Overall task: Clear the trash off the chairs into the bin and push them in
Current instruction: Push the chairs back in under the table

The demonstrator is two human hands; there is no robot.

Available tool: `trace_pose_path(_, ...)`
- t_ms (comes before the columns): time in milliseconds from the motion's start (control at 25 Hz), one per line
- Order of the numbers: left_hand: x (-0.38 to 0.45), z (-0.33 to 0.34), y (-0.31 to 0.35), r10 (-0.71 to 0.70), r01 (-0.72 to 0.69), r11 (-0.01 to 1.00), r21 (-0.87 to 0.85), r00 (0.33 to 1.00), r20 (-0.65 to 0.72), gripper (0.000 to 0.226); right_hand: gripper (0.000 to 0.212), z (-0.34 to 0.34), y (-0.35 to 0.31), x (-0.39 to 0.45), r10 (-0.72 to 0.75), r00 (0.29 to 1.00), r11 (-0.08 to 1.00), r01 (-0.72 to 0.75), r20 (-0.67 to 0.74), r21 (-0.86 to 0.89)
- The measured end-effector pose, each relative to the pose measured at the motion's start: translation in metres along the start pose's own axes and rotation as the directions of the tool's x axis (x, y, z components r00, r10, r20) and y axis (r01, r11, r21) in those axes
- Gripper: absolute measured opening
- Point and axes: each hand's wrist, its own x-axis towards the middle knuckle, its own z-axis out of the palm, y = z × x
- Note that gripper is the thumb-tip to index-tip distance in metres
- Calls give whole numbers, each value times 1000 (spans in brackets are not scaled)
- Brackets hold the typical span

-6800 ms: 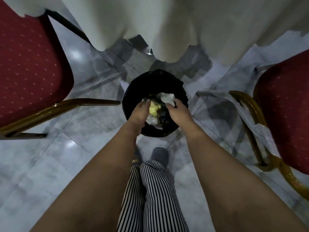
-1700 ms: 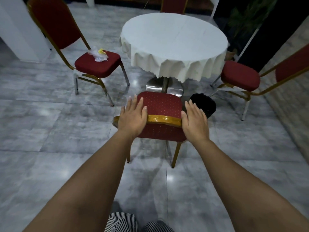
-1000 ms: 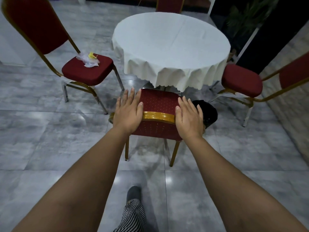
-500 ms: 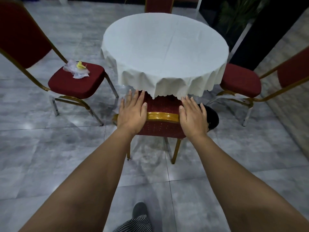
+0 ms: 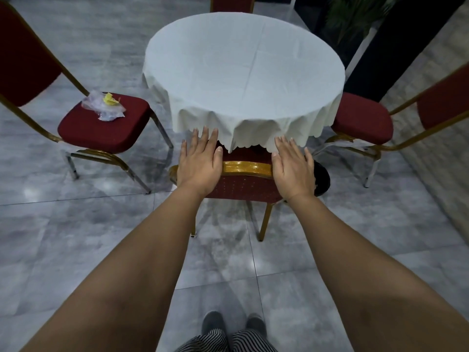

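Grey marble floor (image 5: pixel 76 224), both flat hands, left hand (image 5: pixel 199 163) and right hand (image 5: pixel 293 168), just pressing the near chair's (image 5: pixel 243 184) gold top rail, gripping nothing, trash (image 5: pixel 106 105) sitting on the left chair (image 5: pixel 101 128).

Red chair (image 5: pixel 243 185) tucked under table; trash (image 5: pixel 105 106) on left chair (image 5: pixel 106 125).

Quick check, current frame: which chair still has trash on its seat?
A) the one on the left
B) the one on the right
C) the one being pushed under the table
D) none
A: the crumpled plastic and yellow scrap lie on the seat of the left chair; the right chair's seat shows bare, and the middle chair has its seat tucked under the tablecloth.
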Motion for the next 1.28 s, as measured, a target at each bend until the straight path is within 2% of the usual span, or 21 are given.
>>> trace_pose_path(200, 22, 1, -2, 14, -14, 1000, 8, 1000, -2, 55, 78, 6, 0, 24, 7, 1000, 1000, -7, -5, 8)
trace_pose_path(760, 54, 2, -11, 43, -43, 999, 23, 999, -15, 54, 76, 14, -7, 47, 11, 1000, 1000, -11, -13, 2)
trace_pose_path(920, 54, 1, -9, 39, -40, 998, 40, 999, 38, 55, 66, 10, -7, 45, 47, 998, 999, -46, 48, -17)
trace_pose_path(1080, 50, -2, -6, -48, 45, 999, 29, 992, 115, 57, 66, 7, -2, 30, 106, 991, 994, -106, 87, -3)
trace_pose_path(1160, 45, -7, 3, -11, 11, 1000, -2, 994, 106, 57, 67, 3, 12, 20, 123, 987, 992, -122, 103, -13)
trace_pose_path(1280, 37, -7, 39, 151, -156, 987, 33, 981, 118, 59, 67, -4, 40, 5, 165, 979, 986, -165, 118, -10)
